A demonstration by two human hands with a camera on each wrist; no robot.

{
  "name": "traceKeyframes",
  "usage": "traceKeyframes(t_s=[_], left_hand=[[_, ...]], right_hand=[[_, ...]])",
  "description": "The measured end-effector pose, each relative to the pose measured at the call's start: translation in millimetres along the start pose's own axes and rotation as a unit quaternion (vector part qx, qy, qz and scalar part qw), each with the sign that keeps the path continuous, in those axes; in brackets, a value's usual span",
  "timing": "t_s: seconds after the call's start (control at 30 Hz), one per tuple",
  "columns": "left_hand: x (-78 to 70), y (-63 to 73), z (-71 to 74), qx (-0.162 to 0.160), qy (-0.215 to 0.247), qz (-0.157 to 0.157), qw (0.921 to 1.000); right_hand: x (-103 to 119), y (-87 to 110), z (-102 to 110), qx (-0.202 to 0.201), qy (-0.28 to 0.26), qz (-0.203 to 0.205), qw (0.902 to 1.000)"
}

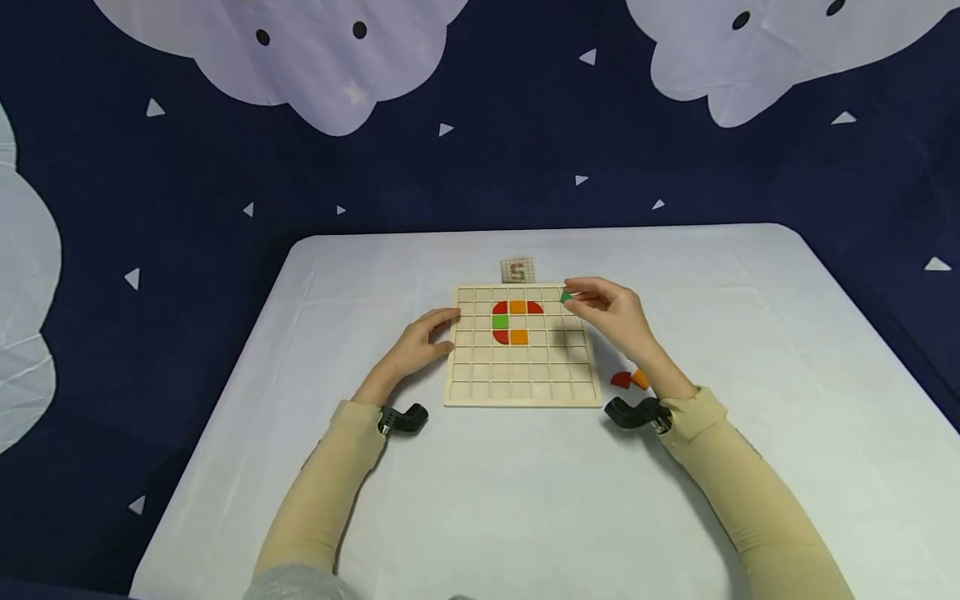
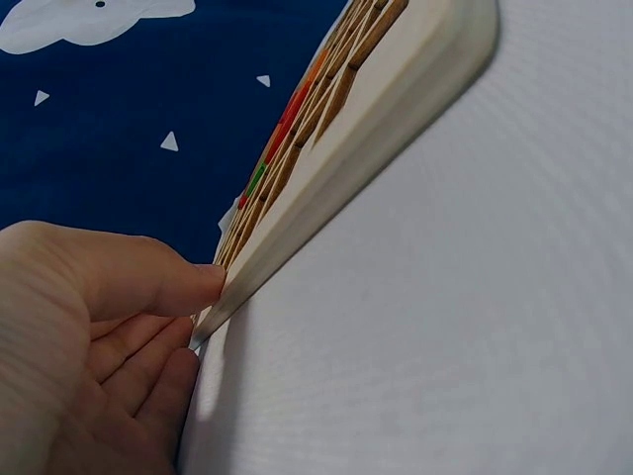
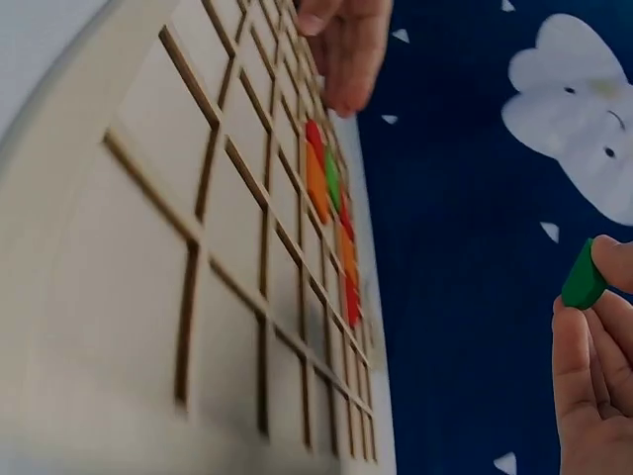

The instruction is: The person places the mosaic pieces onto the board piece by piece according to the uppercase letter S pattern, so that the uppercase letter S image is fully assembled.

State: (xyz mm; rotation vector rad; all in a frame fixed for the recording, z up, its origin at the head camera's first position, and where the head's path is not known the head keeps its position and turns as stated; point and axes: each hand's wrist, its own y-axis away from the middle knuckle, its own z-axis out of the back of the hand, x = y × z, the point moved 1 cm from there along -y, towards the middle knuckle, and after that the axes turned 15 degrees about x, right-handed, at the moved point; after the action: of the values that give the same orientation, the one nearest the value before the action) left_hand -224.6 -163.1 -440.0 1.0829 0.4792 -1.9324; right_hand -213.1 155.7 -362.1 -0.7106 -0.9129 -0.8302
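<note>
A square wooden grid board (image 1: 522,395) lies on the table. Red, orange and green pieces fill some cells in its upper part, among them a green square (image 1: 500,322) and an orange square (image 1: 519,337). My left hand (image 1: 416,343) rests at the board's left edge, thumb and fingertips touching it. Above the board's upper right corner, my right hand (image 1: 613,315) pinches a small green block (image 3: 585,280) between thumb and fingers, off the surface. Fingers partly cover the block, so its full outline cannot be told.
A small pattern card (image 1: 517,270) with an S-like figure lies behind the board. Right of the board are a loose red piece (image 1: 621,380) and an orange piece (image 1: 640,379), near my right forearm. The white table (image 1: 480,492) meets a dark blue cloth backdrop (image 1: 510,183).
</note>
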Motion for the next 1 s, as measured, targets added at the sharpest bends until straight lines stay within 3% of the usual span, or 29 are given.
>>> traceKeyframes(t_s=[0.1,0.33,0.57,0.73,1.0], left_hand=[[-0.5,-0.5,-1.5,0.0,0.004,-0.004,1.0],[-1.3,-0.4,-2.6,-0.003,-0.004,-0.005,1.0],[-0.3,1.3,-3.4,-0.004,-0.004,-0.003,1.0],[0.8,1.5,-5.2,0.002,0.002,0.001,1.0],[0.7,0.9,-1.5,-0.001,-0.001,-0.005,1.0]], right_hand=[[0.1,-8.6,-9.8,0.013,0.014,-0.005,0.9998],[-44.8,-16.7,-27.2,0.045,0.028,-0.033,0.9981],[-68.6,-16.2,-40.1,0.083,0.073,-0.015,0.9937],[-77.6,-14.9,-46.7,0.101,0.122,0.004,0.9873],[-76.4,-17.3,-49.0,0.103,0.148,0.02,0.9834]])
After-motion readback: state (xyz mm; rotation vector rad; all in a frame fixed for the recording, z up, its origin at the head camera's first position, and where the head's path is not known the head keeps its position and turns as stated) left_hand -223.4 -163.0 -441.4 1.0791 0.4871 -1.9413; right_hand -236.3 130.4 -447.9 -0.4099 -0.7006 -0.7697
